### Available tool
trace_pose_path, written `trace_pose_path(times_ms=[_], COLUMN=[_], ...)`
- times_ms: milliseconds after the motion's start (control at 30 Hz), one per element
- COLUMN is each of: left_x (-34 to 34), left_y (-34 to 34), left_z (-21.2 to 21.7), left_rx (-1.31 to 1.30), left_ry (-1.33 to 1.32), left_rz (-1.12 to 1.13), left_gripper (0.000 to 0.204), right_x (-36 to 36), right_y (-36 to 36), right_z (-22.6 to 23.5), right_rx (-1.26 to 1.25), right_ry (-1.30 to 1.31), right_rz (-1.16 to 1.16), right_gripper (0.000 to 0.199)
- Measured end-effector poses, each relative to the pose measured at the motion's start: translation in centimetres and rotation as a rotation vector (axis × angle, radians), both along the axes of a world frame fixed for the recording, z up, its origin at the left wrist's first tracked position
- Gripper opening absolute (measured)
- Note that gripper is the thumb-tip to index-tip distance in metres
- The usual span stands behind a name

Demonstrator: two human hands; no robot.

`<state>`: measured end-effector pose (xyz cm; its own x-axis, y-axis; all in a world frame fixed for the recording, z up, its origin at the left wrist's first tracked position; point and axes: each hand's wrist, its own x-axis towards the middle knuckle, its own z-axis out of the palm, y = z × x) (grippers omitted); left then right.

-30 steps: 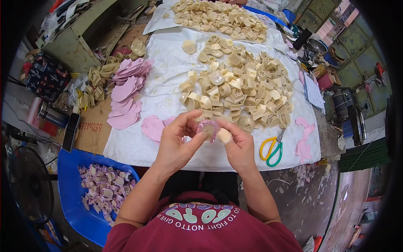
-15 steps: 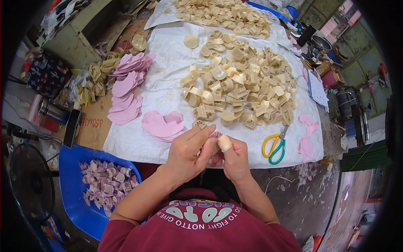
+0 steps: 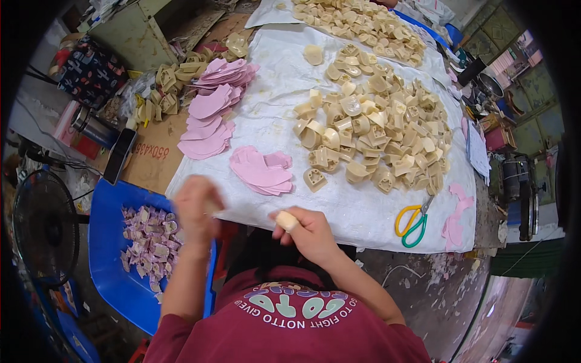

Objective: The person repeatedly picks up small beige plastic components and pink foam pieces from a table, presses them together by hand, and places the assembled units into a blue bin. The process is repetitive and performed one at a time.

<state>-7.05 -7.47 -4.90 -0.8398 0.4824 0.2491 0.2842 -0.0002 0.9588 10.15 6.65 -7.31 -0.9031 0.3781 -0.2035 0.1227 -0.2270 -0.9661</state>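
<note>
My left hand point(image 3: 198, 209) is smeared by motion between the near left corner of the white sheet point(image 3: 212, 130) and the blue bin point(image 3: 100, 254); what its fingers hold cannot be made out. By the sheet's front edge, my right hand point(image 3: 310, 235) is closed with fingers curled, a tan covering point(image 3: 287, 221) on its thumb. Anything inside that grip is hidden. Ahead of it lies a heap of hollow beige plastic pieces point(image 3: 375, 133), with one loose piece point(image 3: 314, 179) nearer me. Pink cut sheets point(image 3: 261, 170) are stacked to its left. Inside the bin are several pink-wrapped pieces point(image 3: 151, 245).
Scissors point(image 3: 413, 222) with yellow and green handles lie at the right front, beside pink scraps point(image 3: 452, 218). More pink sheets point(image 3: 209, 118) are at the left. A phone point(image 3: 120, 155) and a fan point(image 3: 45, 227) stand left; another beige heap point(image 3: 363, 30) is farther back.
My hands were together over a small piece with pink on it; they are now apart. The left has swung left toward the bin, and the right has moved slightly left and down. The view has shifted.
</note>
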Motion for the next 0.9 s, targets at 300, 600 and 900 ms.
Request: trace_pose_path(times_ms=[300, 600, 900], left_x=[-3.6, 1.5, 1.9], left_y=[-15.6, -0.9, 1.5], left_z=[-2.6, -1.8, -6.2], left_rx=[-0.921, -0.311, -0.257], left_ry=[0.617, 0.625, 0.547], left_rz=[0.435, -0.095, -0.158], left_gripper=[0.035, 0.027, 0.029], right_x=[-8.4, -9.2, -5.8], right_y=[2.6, 2.8, 5.5], right_z=[-2.0, -3.6, -2.3], right_rx=[1.193, 1.175, 0.391], right_ry=[0.033, 0.001, 0.17], right_rz=[-0.095, -0.101, -0.378], right_gripper=[0.013, 0.008, 0.003])
